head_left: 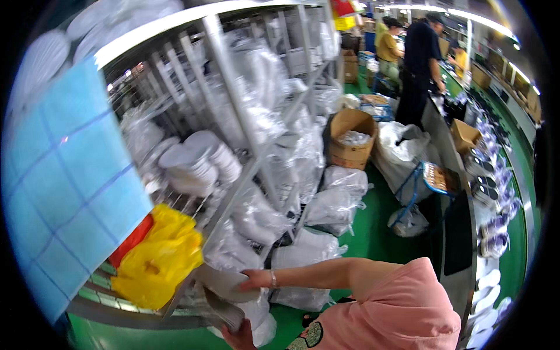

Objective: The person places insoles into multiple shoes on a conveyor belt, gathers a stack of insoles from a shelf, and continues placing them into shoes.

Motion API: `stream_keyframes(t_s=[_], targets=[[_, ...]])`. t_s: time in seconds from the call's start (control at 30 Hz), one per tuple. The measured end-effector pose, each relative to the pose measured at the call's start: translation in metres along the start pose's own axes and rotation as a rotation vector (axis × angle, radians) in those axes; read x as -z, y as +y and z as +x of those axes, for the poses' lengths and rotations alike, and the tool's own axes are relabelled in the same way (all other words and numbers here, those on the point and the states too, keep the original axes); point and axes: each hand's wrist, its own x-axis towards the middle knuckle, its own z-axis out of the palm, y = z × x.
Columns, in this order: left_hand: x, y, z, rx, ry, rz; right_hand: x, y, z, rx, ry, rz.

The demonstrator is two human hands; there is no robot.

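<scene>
Blue checked cloth fills the left of the view, hanging over the end of a metal rack. Just right of the cloth, on the rack's lowest shelf, a yellow plastic bag lies crumpled with a red bag tucked behind it. Higher up on the rack, stacks of white insoles sit among clear plastic bags stuffed with more white pieces. At the bottom centre the person's two hands work on a grey shoe sole held close to the rack's lower shelf, right beside the yellow bag. The left hand comes up from the lower edge beneath the sole, its fingers closed around the underside. The right hand, with a bracelet at the wrist, reaches in from the right and rests on top of the sole, fingers curled onto its upper edge. A pink sleeve covers the shoulder. Farther right, filled white sacks lie heaped on the green floor, near an open cardboard box. Along the right side runs a long conveyor surface carrying pairs of shoes, and two people stand well away at its far end.
</scene>
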Motion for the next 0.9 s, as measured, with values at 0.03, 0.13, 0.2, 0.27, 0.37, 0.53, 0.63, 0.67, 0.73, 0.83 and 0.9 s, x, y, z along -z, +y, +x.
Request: stream_keyframes(t_s=[0.03, 0.13, 0.2, 0.27, 0.37, 0.53, 0.63, 0.67, 0.73, 0.83, 0.9], targets=[[-0.006, -0.010, -0.013, 0.012, 0.046, 0.089, 0.009, -0.023, -0.046, -0.041, 0.062, 0.007], [-0.020, -0.078, -0.034, 0.176, 0.108, 0.344, 0.062, 0.031, -0.142, 0.090, -0.095, 0.490], [-0.037, -0.124, -0.038, 0.275, 0.114, 0.484, 0.087, 0.056, -0.209, 0.058, 0.010, 0.574], [-0.057, -0.171, -0.039, 0.375, 0.071, 0.625, 0.105, 0.059, -0.295, 0.050, 0.212, 0.628], [-0.095, -0.241, -0.038, 0.515, -0.087, 0.853, 0.137, 0.104, -0.391, 0.291, 0.307, 0.792], [-0.169, -0.367, -0.042, 0.721, -0.517, 1.100, 0.145, 0.156, -0.546, 0.686, 0.676, 0.907], [-0.234, -0.480, -0.078, 0.800, -0.957, 1.151, 0.114, 0.180, -0.629, 0.840, 0.969, 0.890], [-0.250, -0.517, -0.088, 0.951, -1.003, 1.148, 0.098, 0.185, -0.653, 0.876, 1.052, 0.895], [-0.275, -0.591, -0.121, 1.183, -1.159, 1.085, 0.063, 0.209, -0.688, 0.876, 1.202, 0.908], [-0.294, -0.673, -0.161, 1.323, -1.350, 1.118, 0.024, 0.213, -0.711, 0.970, 1.509, 0.917], [-0.297, -0.732, -0.191, 1.495, -1.417, 1.091, -0.002, 0.218, -0.722, 1.073, 1.718, 0.959]])
